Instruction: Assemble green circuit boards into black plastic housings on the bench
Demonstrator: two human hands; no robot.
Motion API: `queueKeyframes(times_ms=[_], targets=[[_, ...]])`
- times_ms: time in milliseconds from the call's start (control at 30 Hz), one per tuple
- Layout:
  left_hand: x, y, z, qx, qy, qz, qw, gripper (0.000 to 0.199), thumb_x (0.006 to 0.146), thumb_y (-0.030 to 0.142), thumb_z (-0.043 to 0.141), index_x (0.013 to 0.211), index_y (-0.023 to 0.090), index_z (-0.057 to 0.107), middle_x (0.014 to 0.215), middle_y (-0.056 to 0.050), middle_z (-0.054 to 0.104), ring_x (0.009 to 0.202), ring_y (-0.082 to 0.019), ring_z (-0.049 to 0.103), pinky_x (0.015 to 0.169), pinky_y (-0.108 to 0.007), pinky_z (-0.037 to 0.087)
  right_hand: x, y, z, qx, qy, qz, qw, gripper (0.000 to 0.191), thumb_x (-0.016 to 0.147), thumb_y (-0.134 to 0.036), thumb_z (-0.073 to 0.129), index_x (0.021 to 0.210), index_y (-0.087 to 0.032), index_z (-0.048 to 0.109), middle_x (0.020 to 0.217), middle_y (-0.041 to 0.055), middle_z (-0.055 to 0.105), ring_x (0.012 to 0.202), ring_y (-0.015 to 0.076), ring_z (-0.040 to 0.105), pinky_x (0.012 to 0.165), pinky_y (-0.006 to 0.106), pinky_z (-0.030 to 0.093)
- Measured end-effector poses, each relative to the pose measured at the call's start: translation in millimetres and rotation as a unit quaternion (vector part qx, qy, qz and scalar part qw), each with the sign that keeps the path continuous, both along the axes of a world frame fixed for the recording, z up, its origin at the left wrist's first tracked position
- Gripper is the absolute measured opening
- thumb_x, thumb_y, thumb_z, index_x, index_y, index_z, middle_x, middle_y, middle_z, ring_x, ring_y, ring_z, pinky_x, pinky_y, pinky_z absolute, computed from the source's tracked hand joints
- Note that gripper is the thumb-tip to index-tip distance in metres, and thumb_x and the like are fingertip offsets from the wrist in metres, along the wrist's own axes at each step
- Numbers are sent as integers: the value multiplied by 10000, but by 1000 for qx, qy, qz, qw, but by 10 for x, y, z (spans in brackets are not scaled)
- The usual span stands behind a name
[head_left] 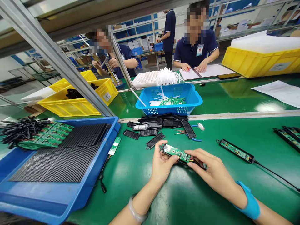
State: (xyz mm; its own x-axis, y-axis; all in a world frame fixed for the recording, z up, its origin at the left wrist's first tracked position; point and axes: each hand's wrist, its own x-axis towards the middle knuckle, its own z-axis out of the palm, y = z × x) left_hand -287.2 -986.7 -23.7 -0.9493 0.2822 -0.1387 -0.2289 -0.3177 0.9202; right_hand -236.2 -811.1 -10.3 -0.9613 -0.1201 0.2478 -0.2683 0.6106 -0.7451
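Observation:
Between my two hands is a green circuit board lying in a narrow black plastic case. My left hand grips the case's left end, thumb along the near edge. The fingers of my right hand close on the right end, by the coloured wires. Right of my hands lies another black case with a board in it, a black cable running from its end. Several black case pieces are scattered beyond my hands, with pliers among them. A single board with a cable lies to the left.
A blue tray at left carries stacked boards and black strips. A blue basket holding white and green strips stands ahead. Yellow bins and a metal post are beyond. Co-workers work across the bench. More cased boards lie far right.

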Motion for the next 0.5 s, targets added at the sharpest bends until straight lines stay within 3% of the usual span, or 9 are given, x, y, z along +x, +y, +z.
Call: queueKeyframes(times_ms=[100, 200, 500], targets=[[-5, -9, 2, 3, 13, -4, 1000, 557, 752, 370, 749, 1156, 233, 391, 962, -49, 684, 772, -156, 670, 656, -250, 564, 10, -9, -23, -4, 9, 6, 1000, 269, 909, -280, 549, 1173, -256, 593, 828, 26, 610, 653, 159, 557, 570, 280, 474], [-16, -27, 3, 15, 41, -18, 999, 498, 809, 392, 695, 1177, 222, 406, 1014, -70, 689, 829, -158, 673, 693, -258, 569, 10, 21, -25, -15, 16, 21, 1000, 290, 913, -244, 547, 1199, -253, 597, 893, 36, 608, 647, 137, 549, 549, 259, 459], [18, 50, -28, 48, 37, -31, 998, 509, 806, 349, 710, 1160, 221, 367, 997, -68, 696, 872, -171, 672, 787, -311, 547, -20, 25, -59, 3, 49, 14, 999, 332, 890, -196, 574, 1216, -260, 590, 827, 14, 547, 694, 138, 551, 588, 247, 468]])
